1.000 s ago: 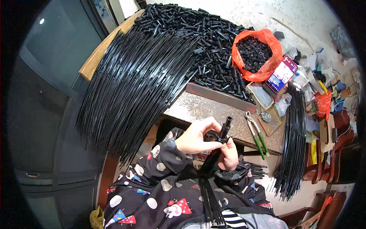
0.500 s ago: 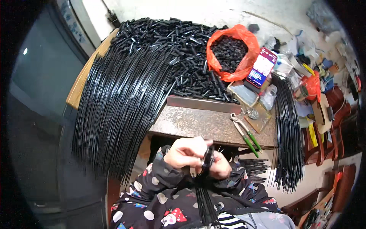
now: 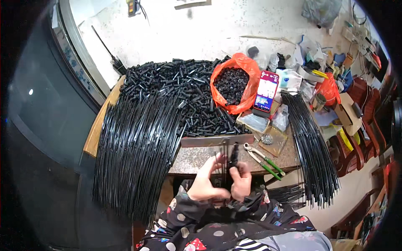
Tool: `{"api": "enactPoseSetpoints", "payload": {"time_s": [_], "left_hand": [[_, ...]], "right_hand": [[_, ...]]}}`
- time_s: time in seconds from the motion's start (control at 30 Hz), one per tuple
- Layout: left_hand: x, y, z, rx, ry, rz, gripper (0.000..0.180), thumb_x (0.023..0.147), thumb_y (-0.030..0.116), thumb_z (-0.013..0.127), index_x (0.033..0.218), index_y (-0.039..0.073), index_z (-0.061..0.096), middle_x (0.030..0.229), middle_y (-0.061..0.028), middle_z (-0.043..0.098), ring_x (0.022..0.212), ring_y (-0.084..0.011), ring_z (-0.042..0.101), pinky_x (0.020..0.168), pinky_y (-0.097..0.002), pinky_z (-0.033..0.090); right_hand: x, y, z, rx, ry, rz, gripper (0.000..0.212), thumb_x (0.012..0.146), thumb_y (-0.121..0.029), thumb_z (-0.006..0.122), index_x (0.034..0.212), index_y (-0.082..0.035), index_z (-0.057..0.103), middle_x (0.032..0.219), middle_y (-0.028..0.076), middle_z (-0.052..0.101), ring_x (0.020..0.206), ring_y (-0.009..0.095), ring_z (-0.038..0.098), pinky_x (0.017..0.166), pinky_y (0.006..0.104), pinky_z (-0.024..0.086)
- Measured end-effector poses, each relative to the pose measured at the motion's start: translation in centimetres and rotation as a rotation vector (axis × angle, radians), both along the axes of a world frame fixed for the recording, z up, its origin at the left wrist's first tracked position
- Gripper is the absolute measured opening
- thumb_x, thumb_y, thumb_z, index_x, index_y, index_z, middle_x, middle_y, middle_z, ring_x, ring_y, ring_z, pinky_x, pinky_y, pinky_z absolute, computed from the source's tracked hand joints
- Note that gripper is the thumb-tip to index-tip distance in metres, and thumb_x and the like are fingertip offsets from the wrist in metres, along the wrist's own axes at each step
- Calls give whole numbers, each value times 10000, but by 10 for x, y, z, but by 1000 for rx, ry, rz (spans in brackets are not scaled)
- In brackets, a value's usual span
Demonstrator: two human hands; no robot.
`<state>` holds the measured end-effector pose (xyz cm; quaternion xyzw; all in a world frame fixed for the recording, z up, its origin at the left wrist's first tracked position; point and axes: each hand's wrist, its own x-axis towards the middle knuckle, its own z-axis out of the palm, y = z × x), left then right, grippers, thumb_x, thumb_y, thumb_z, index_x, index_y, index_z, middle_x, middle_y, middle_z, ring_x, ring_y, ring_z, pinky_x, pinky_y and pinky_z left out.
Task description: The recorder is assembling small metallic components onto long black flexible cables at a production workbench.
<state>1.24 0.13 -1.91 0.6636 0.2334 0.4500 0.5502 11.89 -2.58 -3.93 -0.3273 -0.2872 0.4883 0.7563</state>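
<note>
In front of the table edge, my right hand (image 3: 241, 180) is closed round a bundle of thin black rods (image 3: 226, 178) that stands roughly upright. A thicker black piece (image 3: 234, 154) sticks up above its fingers; motion blurs its shape. My left hand (image 3: 206, 183) is on the other side of the bundle, its thumb and fingers spread apart, with the fingertips close to the rods. Whether those fingertips touch is unclear. A large sheaf of long black rods (image 3: 130, 159) hangs over the table's left front. Behind it lies a heap of short black tubular pieces (image 3: 167, 79).
A metal strip (image 3: 213, 140) borders the heap. An orange plastic bag (image 3: 250, 67) holds small black parts beside an upright phone (image 3: 266, 90). Green-handled pincers (image 3: 264, 161) rest on the table (image 3: 190, 161). More black rods (image 3: 312, 150) hang at right, near wooden chairs (image 3: 368, 121).
The view has tilted up, showing more wall. My left hand has gone from pinching at the black piece to spread fingers. The rods now stand upright between my hands.
</note>
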Motion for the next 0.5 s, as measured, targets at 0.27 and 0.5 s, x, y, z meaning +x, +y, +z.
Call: {"api": "enactPoseSetpoints", "payload": {"time_s": [0.27, 0.5], "left_hand": [[-14, 1, 5, -147, -31, 198, 232, 614, 37, 610, 810, -23, 502, 716, -70, 545, 660, -133, 527, 602, -242, 432], [-24, 13, 12, -160, -121, -308, 297, 425, 72, 687, 673, -8, 543, 684, -87, 525, 627, -177, 487, 553, -275, 365]], "right_hand": [[11, -3, 12, 43, -516, 315, 106, 650, 9, 560, 749, 38, 537, 732, 52, 551, 673, 89, 495, 623, 203, 390], [32, 7, 15, -238, -246, 978, 205, 510, 113, 597, 616, -29, 495, 643, -1, 503, 603, 81, 484, 566, 210, 405]]}}
